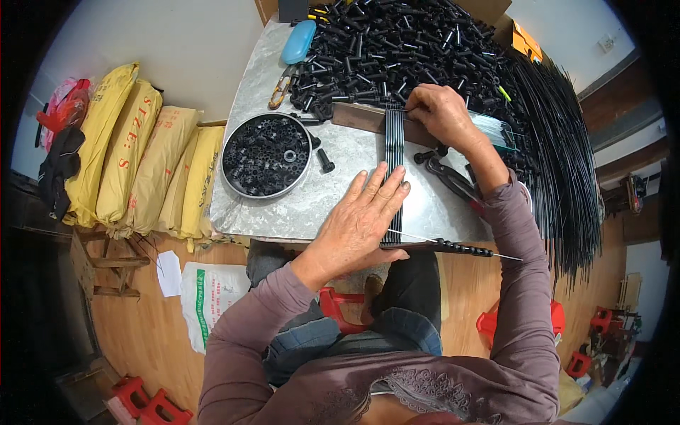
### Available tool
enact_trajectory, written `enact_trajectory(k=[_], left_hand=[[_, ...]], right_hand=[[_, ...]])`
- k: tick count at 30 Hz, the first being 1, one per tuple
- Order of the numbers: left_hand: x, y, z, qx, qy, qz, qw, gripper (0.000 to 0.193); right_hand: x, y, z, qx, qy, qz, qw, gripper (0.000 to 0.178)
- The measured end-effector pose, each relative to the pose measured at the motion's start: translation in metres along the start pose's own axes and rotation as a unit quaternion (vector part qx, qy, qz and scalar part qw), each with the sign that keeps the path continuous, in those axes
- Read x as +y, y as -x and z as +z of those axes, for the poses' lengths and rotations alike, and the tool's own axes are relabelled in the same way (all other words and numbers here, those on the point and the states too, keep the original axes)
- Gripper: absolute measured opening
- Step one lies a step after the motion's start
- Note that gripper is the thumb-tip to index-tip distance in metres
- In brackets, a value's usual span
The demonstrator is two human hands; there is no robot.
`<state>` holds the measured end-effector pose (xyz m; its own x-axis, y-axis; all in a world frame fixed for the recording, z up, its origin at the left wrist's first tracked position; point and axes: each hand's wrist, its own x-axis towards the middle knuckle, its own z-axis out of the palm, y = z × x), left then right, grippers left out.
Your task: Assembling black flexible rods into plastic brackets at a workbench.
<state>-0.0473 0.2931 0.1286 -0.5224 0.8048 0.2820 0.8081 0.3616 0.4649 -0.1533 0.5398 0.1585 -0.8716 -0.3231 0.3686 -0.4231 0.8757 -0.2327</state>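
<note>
My left hand [358, 216] lies with fingers stretched over a flat row of thin black rods [394, 145] on the table. Its thumb reaches below the table's front edge. At the far end of the row, my right hand [440, 113] is closed in a pinch; what its fingertips hold, if anything, is too small to make out. A brown wooden strip [358, 117] stands crosswise at that end. Across the near end runs a thin metal skewer [506, 257], threaded with several small black pieces [464, 248]. Pliers [453, 178] lie beside my right forearm.
A round tin [225, 173] of small black ring pieces stands left, with a loose black bolt-shaped part [325, 161] beside it. Many such parts are heaped [397, 53] behind. Long black rods [559, 163] overhang the right edge. Scissors [282, 85] and a blue case [299, 42] lie far left.
</note>
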Motion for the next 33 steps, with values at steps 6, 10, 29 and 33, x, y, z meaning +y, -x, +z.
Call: enact_trajectory(k=[6,10,29,33], left_hand=[[-0.001,-0.001,0.001,0.007,-0.012,0.009,1.0,0.097],[-0.002,0.0,0.003,0.035,0.003,0.008,0.999,0.094],[0.001,0.0,0.005,0.014,-0.019,-0.008,1.0,0.097],[0.001,-0.001,0.006,0.018,-0.026,-0.01,0.999,0.098]], right_hand=[[-0.002,0.002,0.004,-0.035,-0.167,0.137,0.976,0.014],[-0.01,0.011,-0.008,0.052,-0.069,0.086,0.993,0.015],[0.013,0.014,-0.013,-0.033,-0.001,0.049,0.998,0.01],[0.007,0.012,-0.021,-0.088,0.006,0.07,0.994,0.013]])
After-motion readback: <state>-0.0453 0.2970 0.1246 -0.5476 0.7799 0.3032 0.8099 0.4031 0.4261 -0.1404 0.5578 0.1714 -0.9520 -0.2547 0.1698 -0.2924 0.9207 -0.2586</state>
